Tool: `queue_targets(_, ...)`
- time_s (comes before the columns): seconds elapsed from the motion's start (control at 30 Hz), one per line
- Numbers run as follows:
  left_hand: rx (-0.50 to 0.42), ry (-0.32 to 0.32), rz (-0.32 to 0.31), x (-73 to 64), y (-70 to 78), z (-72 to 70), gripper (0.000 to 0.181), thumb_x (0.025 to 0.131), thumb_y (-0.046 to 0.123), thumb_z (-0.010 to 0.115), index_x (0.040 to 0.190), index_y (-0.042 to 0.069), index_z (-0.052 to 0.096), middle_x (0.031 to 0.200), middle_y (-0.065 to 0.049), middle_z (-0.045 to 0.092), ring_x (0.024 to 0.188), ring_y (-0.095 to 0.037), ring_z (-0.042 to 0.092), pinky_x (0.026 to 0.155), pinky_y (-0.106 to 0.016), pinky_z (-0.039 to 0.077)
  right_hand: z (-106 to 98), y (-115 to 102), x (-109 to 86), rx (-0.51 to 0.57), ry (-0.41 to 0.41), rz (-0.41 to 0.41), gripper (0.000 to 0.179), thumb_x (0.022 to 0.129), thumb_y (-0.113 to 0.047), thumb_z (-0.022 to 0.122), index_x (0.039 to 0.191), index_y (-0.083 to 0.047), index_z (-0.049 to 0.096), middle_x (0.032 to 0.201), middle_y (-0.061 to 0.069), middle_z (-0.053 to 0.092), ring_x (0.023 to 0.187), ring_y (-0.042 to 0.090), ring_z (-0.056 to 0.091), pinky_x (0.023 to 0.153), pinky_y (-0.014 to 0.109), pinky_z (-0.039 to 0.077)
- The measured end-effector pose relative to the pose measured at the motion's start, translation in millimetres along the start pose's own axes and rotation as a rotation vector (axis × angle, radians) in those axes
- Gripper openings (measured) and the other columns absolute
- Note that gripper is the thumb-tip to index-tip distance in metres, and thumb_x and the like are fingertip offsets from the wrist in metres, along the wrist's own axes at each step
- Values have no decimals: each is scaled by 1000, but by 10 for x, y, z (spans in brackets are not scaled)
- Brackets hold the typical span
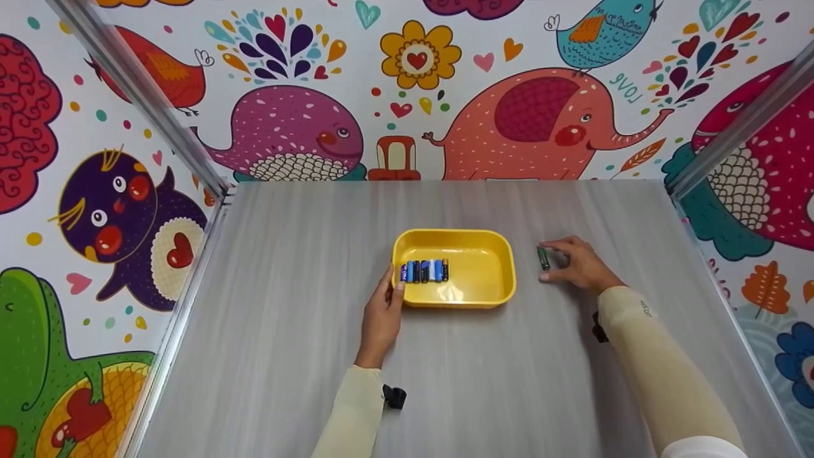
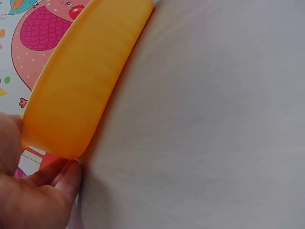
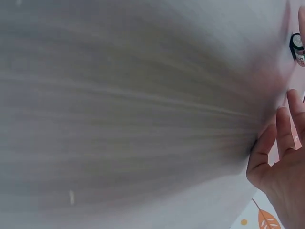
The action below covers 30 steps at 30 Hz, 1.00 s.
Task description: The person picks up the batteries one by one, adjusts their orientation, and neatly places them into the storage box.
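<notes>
A yellow plastic tray [image 1: 470,299] lies on the table, with a row of several batteries [image 1: 425,271] side by side in its left half. They are mostly blue, with dark and purple ones among them. My left hand [image 1: 383,318] grips the tray's left end, thumb by the rim and fingers against the outer wall. To the right of the tray is a green and black battery [image 1: 542,257]. My right hand [image 1: 580,264] is around it, index finger beyond its far end and thumb near its close end, with a small gap showing at the thumb.
The grey wood-grain table [image 1: 292,267] meets a wall with cartoon animals at its back edge. Metal frame posts [image 1: 143,102] stand at the corners. Each wrist carries a small black device [image 1: 395,397].
</notes>
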State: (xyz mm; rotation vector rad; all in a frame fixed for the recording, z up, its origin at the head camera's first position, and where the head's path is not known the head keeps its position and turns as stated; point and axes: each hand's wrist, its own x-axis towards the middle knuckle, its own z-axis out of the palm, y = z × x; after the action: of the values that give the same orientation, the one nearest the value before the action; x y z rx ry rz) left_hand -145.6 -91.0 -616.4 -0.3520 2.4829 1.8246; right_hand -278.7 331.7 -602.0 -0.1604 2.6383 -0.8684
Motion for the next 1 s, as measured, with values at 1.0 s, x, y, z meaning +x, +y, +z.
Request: queue_targets(1.0,-5,12,-13,12,-3,15,57,107,44,50,160,37,31,165,7,36,149,-19,41,118,-39,42,137,-413,-93,142,258,-146,63,81,-38,87,134,-18,61,132,13,54,118,34,54,104,56,52)
